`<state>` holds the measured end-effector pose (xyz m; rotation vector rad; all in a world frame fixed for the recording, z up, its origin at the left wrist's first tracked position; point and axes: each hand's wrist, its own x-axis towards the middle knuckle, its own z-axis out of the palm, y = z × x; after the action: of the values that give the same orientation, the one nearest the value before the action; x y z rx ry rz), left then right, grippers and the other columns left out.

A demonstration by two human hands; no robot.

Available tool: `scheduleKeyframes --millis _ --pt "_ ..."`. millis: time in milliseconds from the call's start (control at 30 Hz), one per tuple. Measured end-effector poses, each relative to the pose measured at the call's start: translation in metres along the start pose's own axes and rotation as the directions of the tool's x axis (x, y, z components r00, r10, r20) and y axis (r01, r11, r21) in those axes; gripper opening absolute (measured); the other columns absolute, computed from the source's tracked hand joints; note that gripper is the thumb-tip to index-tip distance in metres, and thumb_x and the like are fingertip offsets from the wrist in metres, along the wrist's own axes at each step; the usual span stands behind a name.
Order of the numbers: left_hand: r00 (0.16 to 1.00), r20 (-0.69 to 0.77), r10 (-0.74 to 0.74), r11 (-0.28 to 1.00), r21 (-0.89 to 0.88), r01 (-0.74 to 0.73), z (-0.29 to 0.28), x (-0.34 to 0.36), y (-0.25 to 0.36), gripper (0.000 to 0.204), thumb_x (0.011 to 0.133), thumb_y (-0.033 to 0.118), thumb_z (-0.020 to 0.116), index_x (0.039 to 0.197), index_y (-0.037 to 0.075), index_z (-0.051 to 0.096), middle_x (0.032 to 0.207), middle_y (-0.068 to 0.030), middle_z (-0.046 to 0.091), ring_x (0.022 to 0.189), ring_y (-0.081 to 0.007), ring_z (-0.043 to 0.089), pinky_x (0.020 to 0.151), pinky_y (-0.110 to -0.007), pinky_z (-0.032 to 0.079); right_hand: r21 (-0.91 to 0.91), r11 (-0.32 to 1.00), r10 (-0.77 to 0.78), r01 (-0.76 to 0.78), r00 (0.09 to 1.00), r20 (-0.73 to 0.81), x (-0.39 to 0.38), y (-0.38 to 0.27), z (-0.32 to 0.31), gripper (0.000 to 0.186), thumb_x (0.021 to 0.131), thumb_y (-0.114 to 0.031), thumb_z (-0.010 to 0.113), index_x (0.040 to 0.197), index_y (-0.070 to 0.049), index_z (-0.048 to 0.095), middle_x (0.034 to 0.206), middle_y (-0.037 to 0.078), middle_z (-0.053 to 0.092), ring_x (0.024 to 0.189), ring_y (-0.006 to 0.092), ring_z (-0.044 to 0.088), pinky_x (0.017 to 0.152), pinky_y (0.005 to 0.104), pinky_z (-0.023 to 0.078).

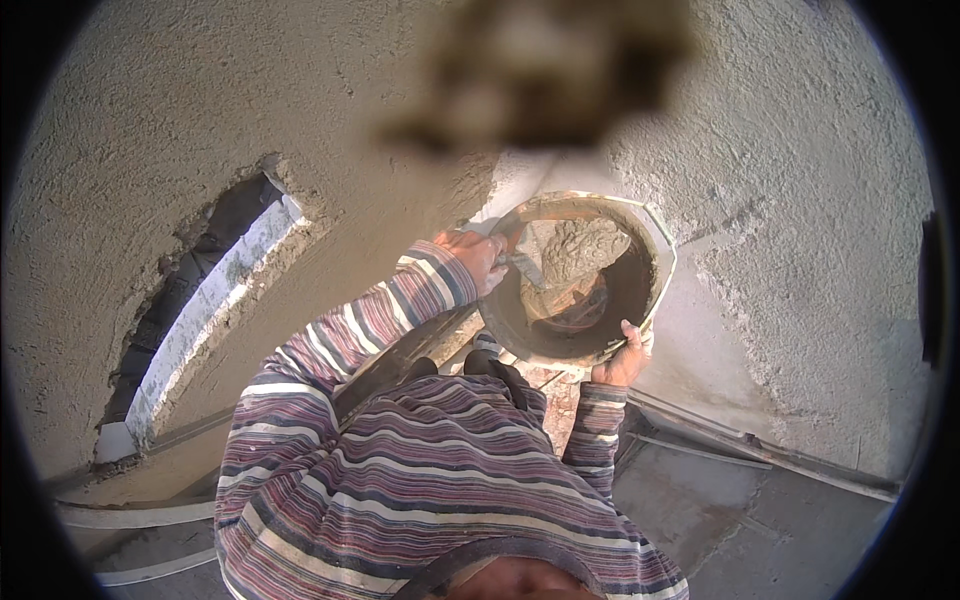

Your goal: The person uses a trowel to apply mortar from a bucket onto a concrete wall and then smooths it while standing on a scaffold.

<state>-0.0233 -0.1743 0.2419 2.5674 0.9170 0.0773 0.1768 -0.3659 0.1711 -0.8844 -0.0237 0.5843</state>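
Note:
A round bucket (pixel 650 275) with a mortar-smeared inside sits in front of me at the centre right. My left hand (pixel 473 262) is closed on the handle of a trowel (pixel 528 258) at the bucket's left side; the blade reaches inside, against a thick lump of wet grey mortar (pixel 585 245). My right hand (pixel 628 355) grips the bucket's lower right rim, fingers over the edge. My striped sleeves and shirt fill the lower middle.
Rough plastered walls (pixel 150 140) surround me. At left is a jagged opening (pixel 175 300) with a white inner edge (pixel 215 305). Long strips (pixel 760 450) run along the lower right above a grey floor (pixel 730 530). A blurred dark object (pixel 545 70) hangs at top centre.

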Motion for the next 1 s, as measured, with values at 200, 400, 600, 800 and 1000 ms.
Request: scheduleKeyframes --millis 200,400,600,800,1000 --pt "0.981 0.075 0.178 0.976 -0.144 -0.166 -0.075 -0.015 0.039 0.035 0.084 0.033 0.06 0.102 0.002 0.062 0.077 -0.0156 0.065 0.071 -0.0314 0.063 0.065 -0.037 0.05 -0.103 0.994 -0.07 0.048 0.972 -0.224 0.001 -0.006 -0.059 0.034 0.071 0.005 0.055 0.105 0.0 0.057 0.096 0.008 0.061 0.086 0.0196 0.059 0.077 0.0318 0.049" --pt "0.952 0.263 0.154 0.782 -0.621 0.045 -0.072 0.023 0.019 0.033 0.085 0.029 0.064 0.096 -0.002 0.062 0.065 -0.0033 0.06 0.053 -0.0097 0.053 0.05 -0.025 0.043 -0.277 0.949 -0.236 0.153 0.926 -0.296 -0.005 -0.019 -0.083 0.048 0.067 0.003 0.055 0.115 0.003 0.055 0.105 0.008 0.059 0.093 0.0213 0.056 0.086 0.0343 0.045" --pt "0.831 0.07 -0.552 0.683 -0.534 0.498 -0.133 0.063 -0.068 0.032 0.084 0.035 0.064 0.077 0.004 0.058 0.056 0.0017 0.05 0.046 -0.007 0.047 0.043 -0.022 0.041 -0.274 0.949 -0.24 0.159 0.925 -0.293 -0.002 -0.021 -0.12 0.051 0.069 0.005 0.052 0.12 0.002 0.053 0.111 0.01 0.059 0.097 0.0234 0.057 0.088 0.0346 0.046" --pt "0.986 -0.147 -0.083 0.995 -0.061 0.075 -0.267 0.018 -0.018 0.047 0.091 0.048 0.047 0.074 0.005 0.056 0.049 0.0015 0.045 0.04 -0.0077 0.047 0.037 -0.022 0.041 -0.271 0.957 -0.189 0.101 0.928 -0.321 -0.008 -0.028 -0.105 0.053 0.067 0.004 0.052 0.12 0.002 0.053 0.114 0.011 0.057 0.101 0.0224 0.056 0.089 0.0347 0.045" --pt "0.977 -0.065 -0.203 0.934 -0.312 0.174 -0.115 -0.016 -0.035 0.037 0.092 0.036 0.05 0.088 -0.001 0.054 0.058 -0.0031 0.05 0.051 -0.0129 0.052 0.052 -0.028 0.045 -0.267 0.964 -0.071 0.002 0.966 -0.248 -0.003 -0.029 -0.114 0.051 0.068 0.002 0.054 0.119 0.003 0.053 0.112 0.013 0.058 0.098 0.026 0.057 0.088 0.0365 0.046"
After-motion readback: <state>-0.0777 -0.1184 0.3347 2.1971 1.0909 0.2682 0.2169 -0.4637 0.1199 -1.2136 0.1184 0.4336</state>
